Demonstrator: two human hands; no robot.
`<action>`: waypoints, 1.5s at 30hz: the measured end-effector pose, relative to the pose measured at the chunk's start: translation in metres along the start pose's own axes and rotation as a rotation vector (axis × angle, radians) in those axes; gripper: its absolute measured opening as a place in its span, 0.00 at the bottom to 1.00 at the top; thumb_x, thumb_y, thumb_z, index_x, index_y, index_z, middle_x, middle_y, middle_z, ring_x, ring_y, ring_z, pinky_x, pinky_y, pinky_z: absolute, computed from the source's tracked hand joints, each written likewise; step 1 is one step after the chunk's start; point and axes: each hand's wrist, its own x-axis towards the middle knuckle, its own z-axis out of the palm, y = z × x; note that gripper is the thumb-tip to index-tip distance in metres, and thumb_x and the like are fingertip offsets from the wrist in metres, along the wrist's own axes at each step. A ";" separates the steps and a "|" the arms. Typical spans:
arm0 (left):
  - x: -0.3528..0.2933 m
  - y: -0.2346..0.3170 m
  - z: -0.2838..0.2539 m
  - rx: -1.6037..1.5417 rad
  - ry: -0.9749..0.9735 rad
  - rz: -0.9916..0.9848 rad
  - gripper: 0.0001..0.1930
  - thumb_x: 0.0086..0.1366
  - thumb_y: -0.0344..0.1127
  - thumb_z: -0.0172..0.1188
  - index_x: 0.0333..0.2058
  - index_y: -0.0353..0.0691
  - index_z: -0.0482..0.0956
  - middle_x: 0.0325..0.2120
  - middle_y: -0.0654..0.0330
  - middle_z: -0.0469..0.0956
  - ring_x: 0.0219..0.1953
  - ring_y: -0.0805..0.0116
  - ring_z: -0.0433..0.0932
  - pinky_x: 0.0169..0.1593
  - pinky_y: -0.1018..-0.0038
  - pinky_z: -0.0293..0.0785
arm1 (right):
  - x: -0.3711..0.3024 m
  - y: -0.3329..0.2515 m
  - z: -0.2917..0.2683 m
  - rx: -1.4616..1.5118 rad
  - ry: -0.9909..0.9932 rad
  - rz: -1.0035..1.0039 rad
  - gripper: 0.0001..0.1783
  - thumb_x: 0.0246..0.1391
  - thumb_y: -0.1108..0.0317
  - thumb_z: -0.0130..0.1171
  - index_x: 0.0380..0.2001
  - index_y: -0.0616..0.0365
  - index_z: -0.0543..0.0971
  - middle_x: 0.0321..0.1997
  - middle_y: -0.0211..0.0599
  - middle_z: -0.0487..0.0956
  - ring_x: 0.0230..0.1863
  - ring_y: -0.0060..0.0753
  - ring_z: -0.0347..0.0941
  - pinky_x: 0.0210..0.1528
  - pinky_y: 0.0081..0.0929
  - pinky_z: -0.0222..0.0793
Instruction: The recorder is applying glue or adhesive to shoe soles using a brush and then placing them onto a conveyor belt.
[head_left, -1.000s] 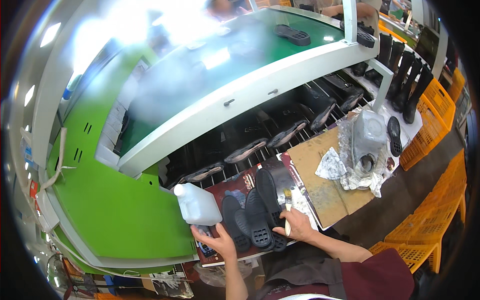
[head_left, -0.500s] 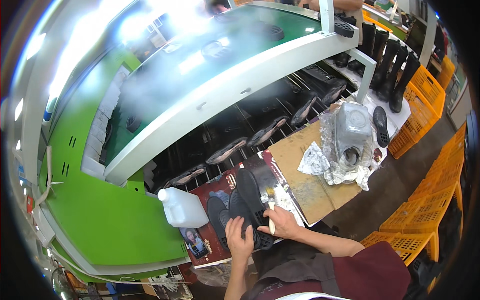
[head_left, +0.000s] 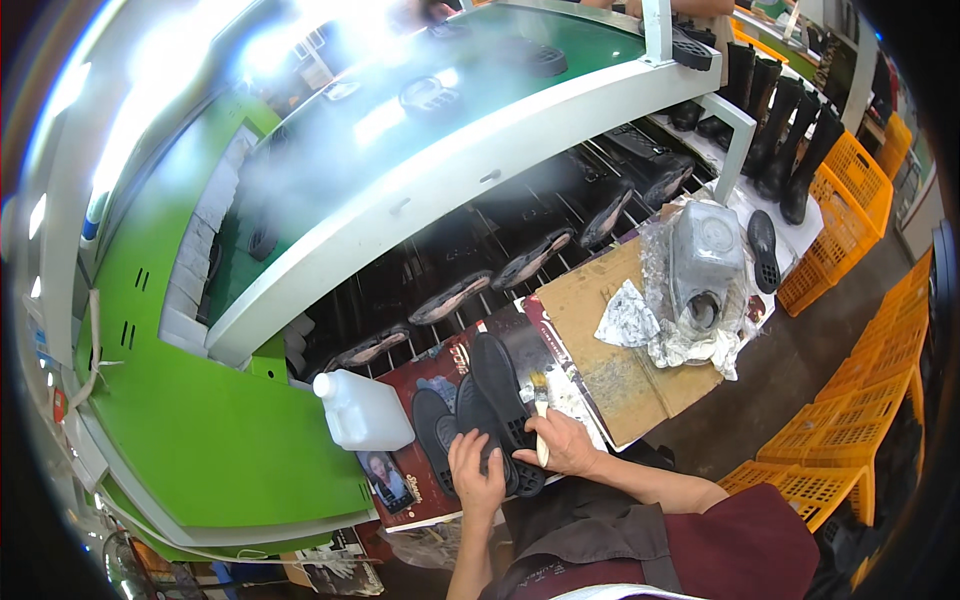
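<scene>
Several black shoe soles lie side by side before me. My left hand (head_left: 478,482) is over the heel end of the middle shoe sole (head_left: 478,408), fingers and thumb bent around it. Just right of it, the longest shoe sole (head_left: 497,372) reaches farther from me, and another shoe sole (head_left: 430,425) lies at the left. My right hand (head_left: 562,442) grips a paintbrush (head_left: 541,405) by its pale handle, bristles pointing away from me. Its fingertips are close to the heel end of the right-hand sole.
A white jug (head_left: 365,412) and a phone (head_left: 388,482) are at the left. Stained cardboard (head_left: 635,370) carries a wrapped clear container (head_left: 705,255). Beyond, black boots (head_left: 460,295) lie on a rack under a steaming green conveyor (head_left: 500,85). Orange crates (head_left: 850,410) stand at the right.
Both hands and the brush stay nearly in place over the soles. The whole view has shifted very slightly, and the phone's picture differs.
</scene>
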 end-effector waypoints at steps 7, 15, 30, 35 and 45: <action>-0.006 -0.002 -0.001 -0.013 0.007 0.000 0.14 0.56 0.31 0.59 0.41 0.33 0.78 0.47 0.48 0.75 0.55 0.43 0.67 0.59 0.58 0.61 | -0.005 -0.003 0.002 -0.016 0.007 -0.008 0.25 0.41 0.48 0.69 0.35 0.54 0.74 0.27 0.40 0.69 0.28 0.44 0.71 0.28 0.35 0.68; -0.001 -0.013 0.004 -0.029 -0.001 -0.013 0.14 0.56 0.32 0.60 0.42 0.34 0.77 0.47 0.48 0.75 0.55 0.44 0.67 0.60 0.57 0.60 | 0.002 0.001 0.007 -0.023 -0.014 0.008 0.25 0.40 0.49 0.69 0.35 0.53 0.73 0.27 0.41 0.70 0.28 0.47 0.72 0.28 0.37 0.69; -0.010 -0.011 -0.002 -0.091 0.096 -0.017 0.14 0.57 0.33 0.60 0.41 0.33 0.77 0.47 0.46 0.74 0.55 0.44 0.68 0.58 0.60 0.64 | -0.005 0.000 0.017 -0.042 -0.035 -0.065 0.26 0.39 0.57 0.72 0.37 0.56 0.72 0.31 0.45 0.72 0.32 0.51 0.71 0.31 0.40 0.67; -0.011 -0.018 0.000 -0.142 0.111 -0.074 0.14 0.57 0.34 0.60 0.41 0.34 0.77 0.48 0.48 0.74 0.56 0.46 0.67 0.60 0.59 0.62 | -0.005 0.003 0.025 -0.037 -0.058 -0.061 0.26 0.39 0.59 0.72 0.39 0.58 0.72 0.34 0.45 0.73 0.35 0.51 0.72 0.36 0.38 0.69; -0.017 -0.020 0.003 -0.195 0.158 -0.095 0.13 0.56 0.34 0.61 0.39 0.33 0.78 0.47 0.48 0.74 0.56 0.47 0.66 0.59 0.59 0.63 | -0.008 0.005 0.029 -0.067 -0.052 -0.108 0.25 0.40 0.62 0.72 0.39 0.59 0.71 0.34 0.43 0.73 0.34 0.48 0.72 0.37 0.35 0.68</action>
